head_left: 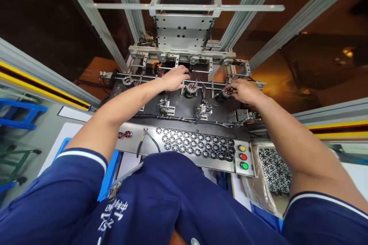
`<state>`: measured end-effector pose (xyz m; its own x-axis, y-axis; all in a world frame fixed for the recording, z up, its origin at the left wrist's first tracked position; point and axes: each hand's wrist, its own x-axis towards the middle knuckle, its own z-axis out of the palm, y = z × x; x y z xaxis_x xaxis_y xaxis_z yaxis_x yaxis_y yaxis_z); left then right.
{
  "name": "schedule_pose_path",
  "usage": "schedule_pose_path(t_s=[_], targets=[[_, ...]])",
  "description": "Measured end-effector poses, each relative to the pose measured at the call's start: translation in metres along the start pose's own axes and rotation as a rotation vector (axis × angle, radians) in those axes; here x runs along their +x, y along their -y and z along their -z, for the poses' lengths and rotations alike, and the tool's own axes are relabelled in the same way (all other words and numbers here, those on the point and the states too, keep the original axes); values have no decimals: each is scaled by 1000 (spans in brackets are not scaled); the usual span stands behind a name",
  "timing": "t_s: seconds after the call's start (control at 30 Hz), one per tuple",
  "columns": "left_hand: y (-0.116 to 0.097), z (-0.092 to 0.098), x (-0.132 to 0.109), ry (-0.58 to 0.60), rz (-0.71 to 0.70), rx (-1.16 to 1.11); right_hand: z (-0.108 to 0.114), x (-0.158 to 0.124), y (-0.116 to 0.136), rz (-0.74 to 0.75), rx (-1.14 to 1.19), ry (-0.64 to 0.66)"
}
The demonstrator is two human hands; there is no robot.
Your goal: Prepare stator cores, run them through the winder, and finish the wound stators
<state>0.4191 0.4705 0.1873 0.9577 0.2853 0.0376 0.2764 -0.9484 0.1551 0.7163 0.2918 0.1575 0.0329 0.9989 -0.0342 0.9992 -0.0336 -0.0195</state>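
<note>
Both hands reach to copper-wound stators mounted on the machine's black worktop.
The left hand [175, 78], its fingers loosely bent, is just beside the middle stator [191, 88]; whether it grips anything I cannot tell. The right hand [245, 91] has its fingertips at the rim of the right-hand stator [227, 92], near the worktop's [182, 110] right edge; whether they are closed on it is unclear. A metal ring [127, 80] sits toward the far left corner. Along the front edge, a steel panel [148, 148] carries, from left to right, two red-centred parts [128, 134], cutting pliers [146, 133], three rows of slotted cores [190, 142] and yellow, red and green buttons [243, 157].
</note>
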Motion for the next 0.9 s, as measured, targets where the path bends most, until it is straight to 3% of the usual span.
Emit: schedule_pose_path(t_s=[0.07, 0.13, 0.27, 0.53, 0.73, 0.9], targets=[[-1, -21, 34, 88, -20, 4, -11, -1, -10, -32, 6, 37], [-2, -39, 49, 134, -32, -1, -20, -3, -17, -61, 17, 61], [4, -58, 53, 187, -48, -29, -32, -3, -27, -94, 52, 106], [15, -74, 56, 232, -12, -105, -47, 6, -36, -94, 79, 212], [7, -64, 57, 110, -4, -179, -48, 10, -41, -122, 68, 250], [-25, -23, 19, -41, -59, -258, -41, 12, -42, -104, 74, 274]])
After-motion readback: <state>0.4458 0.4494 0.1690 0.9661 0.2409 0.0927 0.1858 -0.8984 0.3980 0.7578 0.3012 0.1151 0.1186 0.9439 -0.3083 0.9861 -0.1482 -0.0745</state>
